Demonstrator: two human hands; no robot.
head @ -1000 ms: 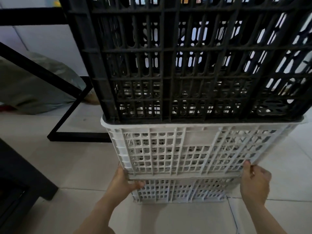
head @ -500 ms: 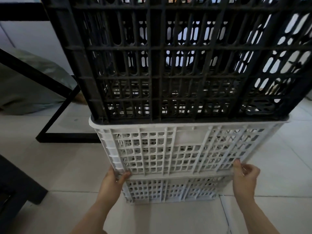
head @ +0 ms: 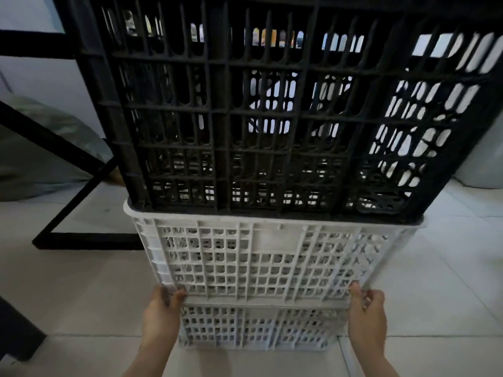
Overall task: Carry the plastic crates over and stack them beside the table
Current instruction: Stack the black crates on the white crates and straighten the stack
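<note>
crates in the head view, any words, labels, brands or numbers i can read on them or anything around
None can be read.
black crate: only bare lattice, no lettering shows.
upper white crate: its flat blank panel carries no visible text.
lower white crate: no marks show.
Coloured shapes seen through the black crate's top slots: too small and blurred to tell if they bear text.

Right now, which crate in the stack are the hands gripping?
The middle white crate. Left hand and right hand clamp its bottom corners; it sits nested in the lower white crate, under the untouched black crate.
</note>
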